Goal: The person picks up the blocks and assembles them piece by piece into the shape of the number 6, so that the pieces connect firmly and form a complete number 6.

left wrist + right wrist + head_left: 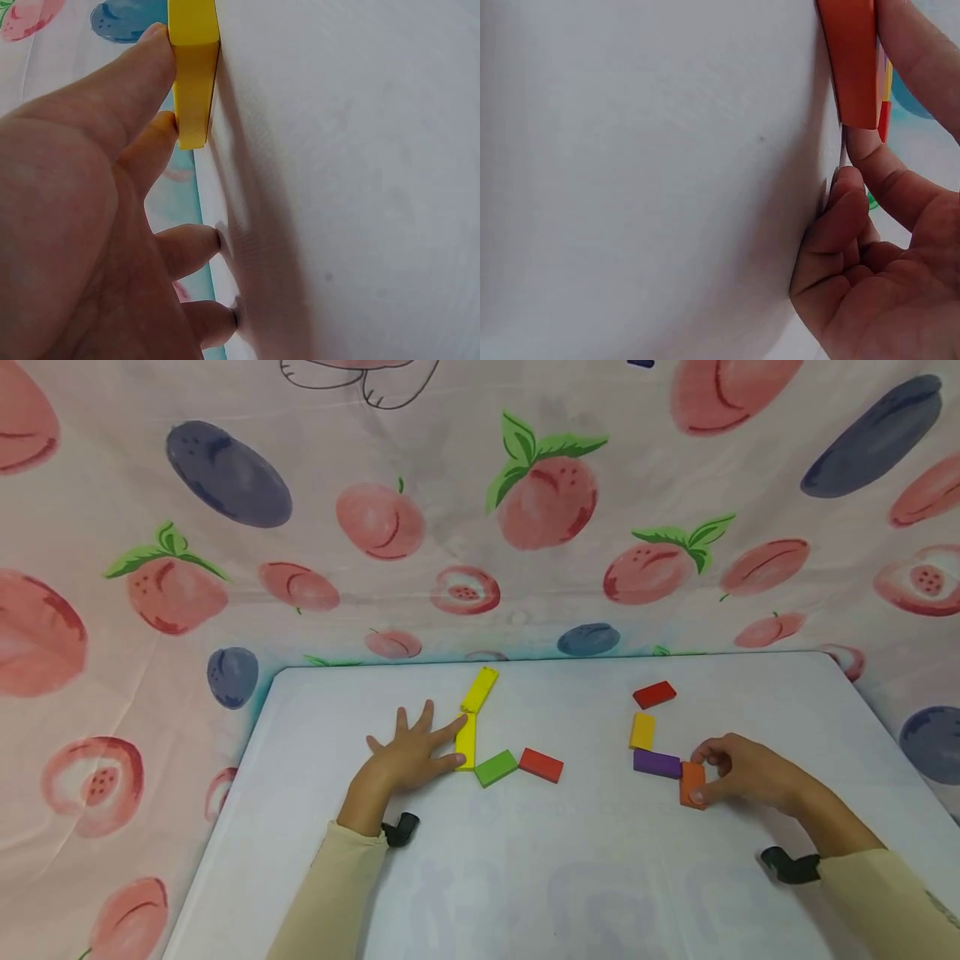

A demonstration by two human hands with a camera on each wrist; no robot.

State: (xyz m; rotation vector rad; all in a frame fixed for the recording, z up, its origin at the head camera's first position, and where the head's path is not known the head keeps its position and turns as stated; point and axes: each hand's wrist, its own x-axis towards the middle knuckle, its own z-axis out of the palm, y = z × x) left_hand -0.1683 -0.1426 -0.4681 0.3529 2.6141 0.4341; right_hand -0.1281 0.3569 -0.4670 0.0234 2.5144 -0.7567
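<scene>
My left hand [408,756] lies with fingers spread on the left side of the board. Its thumb and index fingertip touch the lower yellow block [466,743], also seen in the left wrist view as a yellow block [195,82]. A second yellow block [479,690] stands end to end above it. On the right, my right hand [750,774] pinches an orange block [692,787] between thumb and index finger, the other fingers curled. That orange block [853,64] lies against the white surface. Its upper end meets a purple block [656,763].
A green block [497,768] and a red block [542,765] continue the left row. Above the purple block are an orange-yellow block [642,731] and another red block [655,695]. All lie on a white board [570,843], with fruit-patterned cloth [465,510] behind.
</scene>
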